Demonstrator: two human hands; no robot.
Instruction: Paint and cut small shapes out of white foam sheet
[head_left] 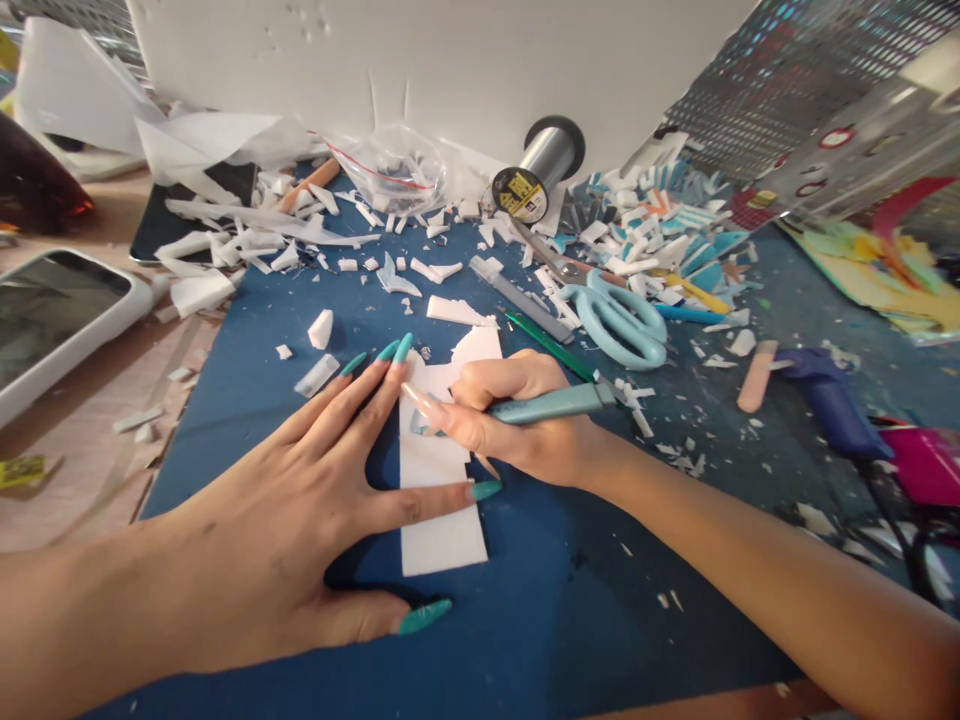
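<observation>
A white foam strip lies on the blue cutting mat. My left hand rests flat on the mat with fingers spread. Its index finger lies across the strip and pins it down. My right hand is closed around a teal craft knife. The knife's tip meets the upper part of the strip, just right of my left fingertips.
White foam scraps litter the back of the mat. Light blue scissors, a grey cutter, a green pencil and a wire spool lie behind my hands. A phone sits at left, a blue glue gun at right.
</observation>
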